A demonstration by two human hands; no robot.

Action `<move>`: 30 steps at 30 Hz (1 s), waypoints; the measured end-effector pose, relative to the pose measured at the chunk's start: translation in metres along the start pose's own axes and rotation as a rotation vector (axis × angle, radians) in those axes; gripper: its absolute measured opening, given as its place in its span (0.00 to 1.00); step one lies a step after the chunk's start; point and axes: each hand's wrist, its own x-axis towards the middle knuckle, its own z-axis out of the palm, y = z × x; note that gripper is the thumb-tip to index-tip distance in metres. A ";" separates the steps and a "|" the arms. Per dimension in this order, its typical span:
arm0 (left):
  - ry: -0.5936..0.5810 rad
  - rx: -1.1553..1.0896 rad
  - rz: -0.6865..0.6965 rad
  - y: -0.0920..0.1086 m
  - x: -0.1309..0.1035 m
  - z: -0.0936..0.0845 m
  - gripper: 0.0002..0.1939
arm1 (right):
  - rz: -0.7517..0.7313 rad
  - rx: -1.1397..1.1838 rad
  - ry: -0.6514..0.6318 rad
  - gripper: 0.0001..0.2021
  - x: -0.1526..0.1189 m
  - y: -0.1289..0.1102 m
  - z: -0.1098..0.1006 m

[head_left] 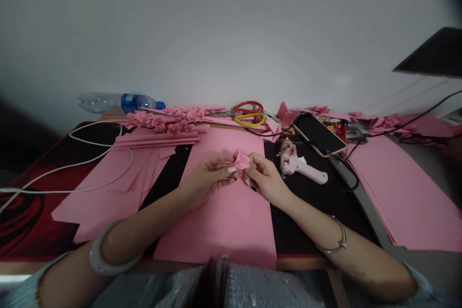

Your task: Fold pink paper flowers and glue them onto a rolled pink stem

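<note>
Between my two hands, a small folded pink paper piece (241, 160) is held above a large pink sheet (231, 221). My left hand (212, 173) pinches its left side between thumb and fingers. On the opposite side, the fingertips of my right hand (263, 175) are closed on the same piece. Its folds come to points, and my fingers cover its lower edges. A pale pink glue gun (303, 167) lies to the right of my right hand, its nozzle end smeared.
Folded pink paper flowers (169, 119) and paper rolls (159, 139) lie at the back left, near a plastic bottle (119, 102). Scissors (249, 113) and a phone (319, 134) lie behind my hands. Pink sheets (407, 197) stack at right. A white cable (68, 190) crosses the left.
</note>
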 end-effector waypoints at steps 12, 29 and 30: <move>-0.027 -0.027 0.008 -0.003 0.002 -0.002 0.09 | -0.017 -0.063 0.009 0.14 0.000 0.000 0.000; 0.000 0.003 0.038 0.001 0.002 -0.001 0.07 | -0.015 -0.094 0.009 0.14 -0.001 -0.001 0.003; -0.012 0.034 0.055 0.002 0.002 -0.002 0.06 | -0.013 -0.086 0.004 0.15 -0.001 -0.001 0.003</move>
